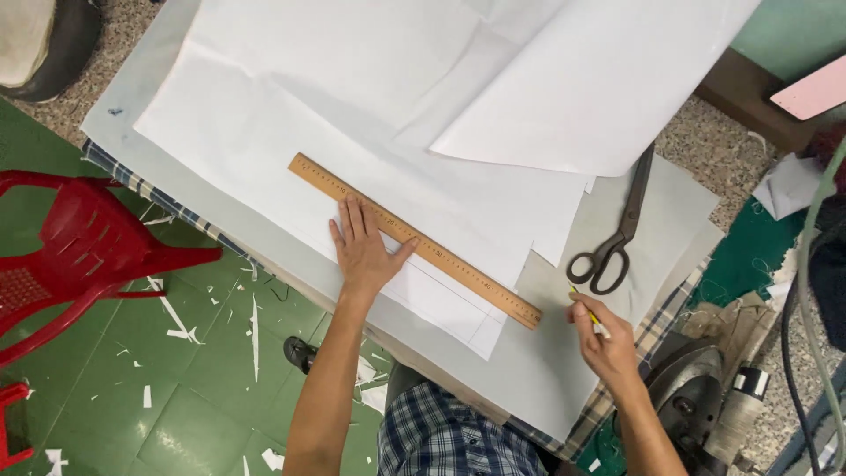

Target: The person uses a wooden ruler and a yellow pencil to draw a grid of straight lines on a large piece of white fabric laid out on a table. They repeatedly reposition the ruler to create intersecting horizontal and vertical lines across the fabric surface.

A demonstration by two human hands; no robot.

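My left hand (363, 250) lies flat on a large white paper sheet (264, 132), its fingers spread and its thumb against a long wooden ruler (414, 240) that runs diagonally across the sheet. My right hand (604, 339) is closed around a yellow pencil (589, 315) just past the ruler's near right end, over the grey table surface (546, 370). Thin drawn lines show on the sheet beside the ruler.
Large black scissors (617, 234) lie to the right of the ruler. More white sheets (582, 79) overlap at the back. A red plastic chair (79, 251) stands on the green floor at left, among paper scraps. A metal machine part (696, 397) sits at lower right.
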